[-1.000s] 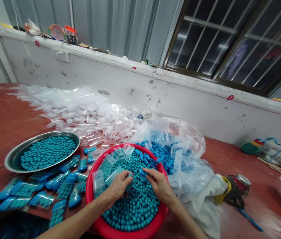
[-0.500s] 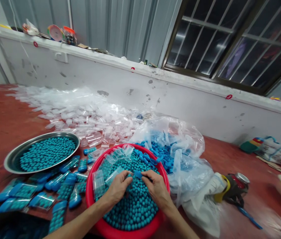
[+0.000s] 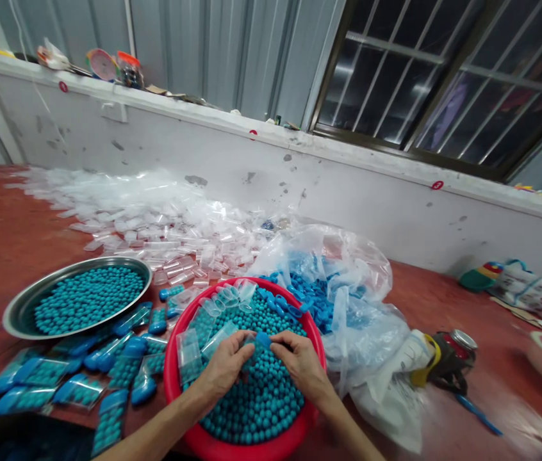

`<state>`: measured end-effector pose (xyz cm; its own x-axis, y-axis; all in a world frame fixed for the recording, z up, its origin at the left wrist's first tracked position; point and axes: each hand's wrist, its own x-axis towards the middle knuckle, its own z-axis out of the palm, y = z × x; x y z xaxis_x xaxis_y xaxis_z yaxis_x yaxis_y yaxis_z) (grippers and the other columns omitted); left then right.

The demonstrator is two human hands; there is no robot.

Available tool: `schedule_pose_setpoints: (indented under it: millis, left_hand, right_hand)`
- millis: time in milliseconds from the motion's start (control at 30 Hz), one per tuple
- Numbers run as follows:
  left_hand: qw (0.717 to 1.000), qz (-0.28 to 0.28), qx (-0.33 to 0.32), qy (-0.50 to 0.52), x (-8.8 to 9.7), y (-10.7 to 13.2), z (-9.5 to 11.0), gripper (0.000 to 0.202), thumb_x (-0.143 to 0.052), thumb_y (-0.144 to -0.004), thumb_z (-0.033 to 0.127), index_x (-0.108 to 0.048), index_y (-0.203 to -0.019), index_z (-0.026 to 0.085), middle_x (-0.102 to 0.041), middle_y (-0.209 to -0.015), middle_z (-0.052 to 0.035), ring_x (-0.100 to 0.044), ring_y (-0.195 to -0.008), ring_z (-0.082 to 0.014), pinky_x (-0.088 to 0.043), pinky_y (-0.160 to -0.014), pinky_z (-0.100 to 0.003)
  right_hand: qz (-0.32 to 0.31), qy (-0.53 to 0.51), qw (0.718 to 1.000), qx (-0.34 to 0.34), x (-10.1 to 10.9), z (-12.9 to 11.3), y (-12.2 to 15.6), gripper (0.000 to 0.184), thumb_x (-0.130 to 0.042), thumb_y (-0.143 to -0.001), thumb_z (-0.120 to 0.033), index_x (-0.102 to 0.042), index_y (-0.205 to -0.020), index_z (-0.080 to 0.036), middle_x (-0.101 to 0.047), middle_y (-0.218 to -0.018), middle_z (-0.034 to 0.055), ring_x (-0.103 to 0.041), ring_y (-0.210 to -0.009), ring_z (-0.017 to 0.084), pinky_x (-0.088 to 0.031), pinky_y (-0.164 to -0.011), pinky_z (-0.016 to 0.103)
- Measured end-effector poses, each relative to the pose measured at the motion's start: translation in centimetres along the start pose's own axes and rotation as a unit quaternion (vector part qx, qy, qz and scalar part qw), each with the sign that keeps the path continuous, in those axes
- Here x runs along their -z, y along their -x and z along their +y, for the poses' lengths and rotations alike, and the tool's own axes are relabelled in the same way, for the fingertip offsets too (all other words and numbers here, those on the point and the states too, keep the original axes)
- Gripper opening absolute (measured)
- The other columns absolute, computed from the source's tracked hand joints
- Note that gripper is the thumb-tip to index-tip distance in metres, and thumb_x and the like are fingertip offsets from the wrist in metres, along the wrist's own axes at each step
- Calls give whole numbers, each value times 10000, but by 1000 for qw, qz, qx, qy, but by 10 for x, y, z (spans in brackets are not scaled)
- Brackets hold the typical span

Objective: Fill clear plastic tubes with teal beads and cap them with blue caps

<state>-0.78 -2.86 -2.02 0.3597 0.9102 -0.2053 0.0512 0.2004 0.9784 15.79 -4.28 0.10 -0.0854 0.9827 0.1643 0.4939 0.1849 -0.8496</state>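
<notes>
Over a red basin (image 3: pixel 316 397) of teal beads (image 3: pixel 252 410), both my hands meet at one small piece. My right hand (image 3: pixel 300 362) pinches a blue plastic cap (image 3: pixel 263 339) between thumb and fingers. My left hand (image 3: pixel 227 362) is closed around a clear plastic case, mostly hidden by the fingers, and its fingertips are close to the cap. Several empty clear cases (image 3: pixel 189 355) lie on the beads at the basin's left side. More blue caps (image 3: pixel 283 304) rest at its upper right rim.
Left of the basin are bead-filled, capped cases (image 3: pixel 43 368) and a metal bowl (image 3: pixel 9 320) of beads. Behind lies a heap of clear cases (image 3: pixel 156 211). A plastic bag (image 3: pixel 371 333) of blue caps stands at the right, near a red-lidded jar (image 3: pixel 463 342).
The blue cap has turned slightly and now sits upright between my fingertips. Both hands stay almost in place; the whole view has shifted a little.
</notes>
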Motion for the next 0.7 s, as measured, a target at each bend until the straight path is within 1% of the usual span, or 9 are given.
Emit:
schedule_pose_setpoints:
  millis: [100,167,300,433,500,567,600,633,700]
  left_hand:
    - [1000,1,-14,19,-5,2,0,528,-493,-678,446,-443,-1092,122,-475,-558,70,-420,-382,-66,-291,-355,-180]
    - [999,8,-21,33,-7,4,1,576,-505,-676,422,-410,-1149,108,-441,-526,84,-396,-379,-65,-296,-353,-180]
    - [998,15,-16,57,-9,7,3,587,-507,-679,397,-391,-1172,101,-414,-495,97,-352,-348,-54,-277,-336,-177]
    - [997,56,6,58,-11,7,-1,463,-510,-676,379,-461,-1058,123,-395,-486,102,-319,-336,-41,-255,-316,-164]
    - [996,65,10,54,-10,7,-1,432,-517,-679,387,-470,-1029,138,-394,-492,103,-338,-340,-43,-259,-310,-157]
    - [998,36,11,43,-6,9,1,432,-511,-698,413,-454,-1043,159,-430,-511,96,-385,-332,-48,-259,-303,-154]
    - [999,12,10,37,-3,9,3,434,-504,-710,425,-439,-1055,170,-454,-527,91,-412,-329,-53,-259,-300,-152]
    - [999,-15,9,32,-1,10,5,432,-496,-721,432,-423,-1063,179,-474,-541,86,-435,-326,-57,-260,-297,-150]
    - [998,-55,5,24,1,11,9,416,-486,-736,424,-394,-1069,191,-494,-557,83,-467,-328,-65,-262,-293,-144]
  right_hand:
    - [2,-47,998,-36,-9,-2,-1,145,-563,-746,-228,-696,-791,-189,-642,-669,-6,-565,-647,154,-430,-608,241]
    - [7,-53,998,-30,-12,-4,-1,144,-567,-742,-225,-701,-783,-192,-645,-688,-5,-564,-666,153,-424,-626,239]
    - [-27,-31,999,25,-11,-4,3,162,-534,-762,-189,-695,-781,-197,-632,-697,-6,-552,-671,138,-410,-637,228]
    - [-71,16,992,99,-11,-2,7,193,-485,-798,-179,-673,-753,-179,-577,-651,-2,-523,-635,126,-391,-611,231]
    - [-92,19,989,118,-8,0,7,203,-470,-811,-190,-668,-766,-180,-563,-673,4,-521,-666,130,-395,-643,245]
    - [-126,-27,987,101,-2,2,5,174,-496,-793,-211,-669,-807,-190,-567,-741,10,-526,-701,133,-410,-669,258]
    - [-140,-70,985,73,0,2,3,160,-527,-768,-225,-667,-837,-195,-568,-771,9,-528,-692,130,-424,-658,261]
    - [-147,-121,981,36,3,3,0,180,-559,-736,-237,-661,-880,-199,-568,-790,6,-529,-666,124,-438,-632,261]
    - [-123,-218,967,-49,3,5,-4,309,-617,-666,-258,-630,-968,-193,-565,-782,-4,-519,-593,111,-456,-552,253]
